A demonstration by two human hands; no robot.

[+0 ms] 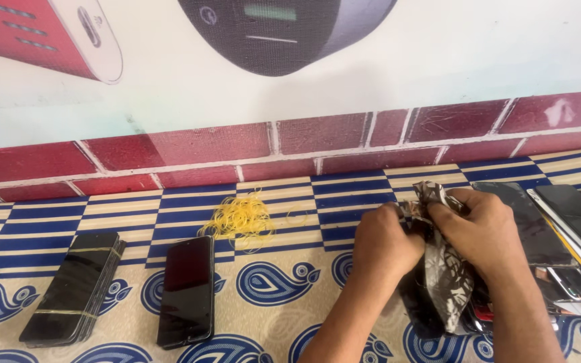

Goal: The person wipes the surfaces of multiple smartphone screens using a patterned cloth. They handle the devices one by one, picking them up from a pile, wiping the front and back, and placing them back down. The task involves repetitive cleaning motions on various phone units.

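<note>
crumpled wrapper (446, 282) in closed fingers (438, 214)

The pouch (448, 282) looks like crinkled, shiny foil or plastic film, printed black and silver. The phones (186, 290) and the banded stack (75, 288) have smooth, glossy black glass faces. The rubber bands (242, 218) are thin yellow elastic. The mat (270, 282) looks like matt printed cloth. The wall (237, 144) shows rough, painted brick.
</note>
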